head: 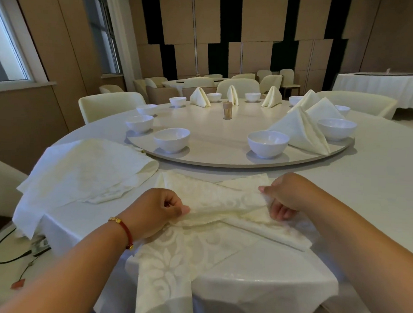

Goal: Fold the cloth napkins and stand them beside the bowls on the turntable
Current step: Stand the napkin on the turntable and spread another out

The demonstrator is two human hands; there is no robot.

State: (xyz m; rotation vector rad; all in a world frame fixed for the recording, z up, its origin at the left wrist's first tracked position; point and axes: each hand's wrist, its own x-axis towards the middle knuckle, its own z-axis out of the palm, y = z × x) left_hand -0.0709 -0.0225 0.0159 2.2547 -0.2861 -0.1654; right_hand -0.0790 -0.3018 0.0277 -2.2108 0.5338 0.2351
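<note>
A person's two hands work a cream patterned napkin [212, 202] at the near edge of a round banquet table [366, 184], the left hand [154, 211] pinching the cloth's left end between thumb and curled fingers, the right hand [287, 196] gripping the right end, the two held well apart with a folded band of fabric stretched between them; the napkin's lower part drapes over the table edge toward the camera. A stack of unfolded napkins [85, 171] lies to the left, just beside the turntable [213, 144], where white bowls [267, 143] ring the rim and finished folded napkins [300, 131] stand beside several of them. A toothpick holder [227, 110] sits near the turntable's centre
</note>
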